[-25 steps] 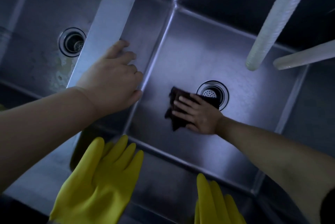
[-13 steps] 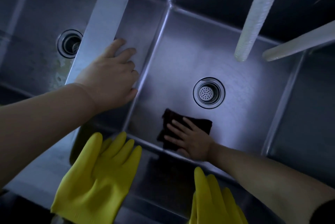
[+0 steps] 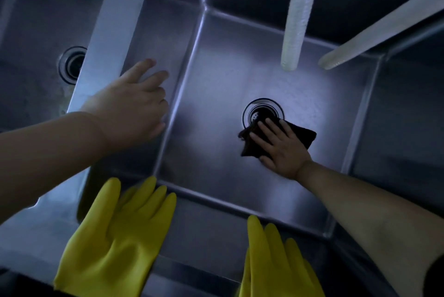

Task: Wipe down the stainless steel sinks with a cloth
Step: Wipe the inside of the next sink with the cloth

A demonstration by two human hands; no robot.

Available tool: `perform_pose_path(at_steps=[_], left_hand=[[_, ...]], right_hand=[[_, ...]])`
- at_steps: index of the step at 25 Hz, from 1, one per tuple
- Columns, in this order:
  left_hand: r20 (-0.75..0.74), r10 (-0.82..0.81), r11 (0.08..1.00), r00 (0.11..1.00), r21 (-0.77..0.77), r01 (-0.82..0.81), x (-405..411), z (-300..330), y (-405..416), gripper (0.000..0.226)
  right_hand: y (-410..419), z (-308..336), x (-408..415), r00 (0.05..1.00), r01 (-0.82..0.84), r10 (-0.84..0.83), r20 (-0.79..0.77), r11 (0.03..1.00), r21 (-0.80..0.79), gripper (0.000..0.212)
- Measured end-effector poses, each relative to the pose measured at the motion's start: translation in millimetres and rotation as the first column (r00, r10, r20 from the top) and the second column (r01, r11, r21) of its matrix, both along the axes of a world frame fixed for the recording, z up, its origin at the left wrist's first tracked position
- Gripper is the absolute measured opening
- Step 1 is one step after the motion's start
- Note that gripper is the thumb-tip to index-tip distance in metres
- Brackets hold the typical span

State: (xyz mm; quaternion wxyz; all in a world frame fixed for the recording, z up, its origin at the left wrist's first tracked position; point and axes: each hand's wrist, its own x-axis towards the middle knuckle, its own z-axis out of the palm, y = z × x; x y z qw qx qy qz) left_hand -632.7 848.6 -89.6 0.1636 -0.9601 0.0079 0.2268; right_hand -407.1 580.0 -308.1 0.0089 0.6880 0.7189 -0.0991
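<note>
The right hand (image 3: 280,146) lay flat, fingers straight and spread, pressing a dark cloth (image 3: 301,137) against the floor of the right-hand sink (image 3: 216,109). The cloth sat just beside the round drain (image 3: 258,110), its near edge overlapping the drain's rim, with one corner of the cloth sticking out to the right of the hand and a ragged corner showing to the left of the fingers. The left hand (image 3: 131,109) rested on the steel divider (image 3: 113,32) between the two basins, its fingers relaxed and only slightly bent, reaching over the divider's inner edge onto the wall of the right-hand sink; it held nothing. Beyond the divider the left-hand sink (image 3: 31,39) showed its own drain (image 3: 72,64), partly hidden by the divider. Two pale ribbed hoses (image 3: 296,20) hung above the right-hand sink, their open ends well apart from the cloth. A pair of yellow rubber gloves (image 3: 113,243) lay draped over the sink's near edge, fingers pointing into the basin.
</note>
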Motion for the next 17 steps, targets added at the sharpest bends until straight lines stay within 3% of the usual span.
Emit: perform_pose_path(at_steps=[2,4,7,9,13,17], left_hand=[[-0.054,-0.056,0.997,0.997,0.052,0.059,-1,-1,-2,0.042],[-0.091,-0.167,0.978,0.982,0.108,0.176,-3,-5,-1,0.034],[-0.058,-0.249,0.967,0.967,0.037,0.251,0,-20,-4,0.035],[-0.03,-0.157,0.986,0.987,-0.055,0.155,6,-38,-21,0.037],[-0.032,0.085,0.953,0.996,-0.289,-0.091,21,-91,-65,0.055],[-0.352,0.284,0.915,0.892,-0.177,-0.361,45,-123,-95,0.078]], right_hand=[[-16,1,-21,0.993,0.119,-0.119,-0.001,0.993,0.009,0.065],[-48,-1,-42,0.996,0.088,-0.088,-0.009,0.996,0.014,0.067],[-92,-2,-54,1.0,-0.007,0.007,0.005,1.0,0.015,0.068],[-99,-2,-50,0.999,0.029,-0.029,0.02,0.999,0.013,0.068],[-68,-3,-18,0.95,0.306,-0.305,0.062,0.952,0.001,0.07],[-17,-1,30,0.855,0.514,-0.511,0.087,0.858,-0.007,0.067]])
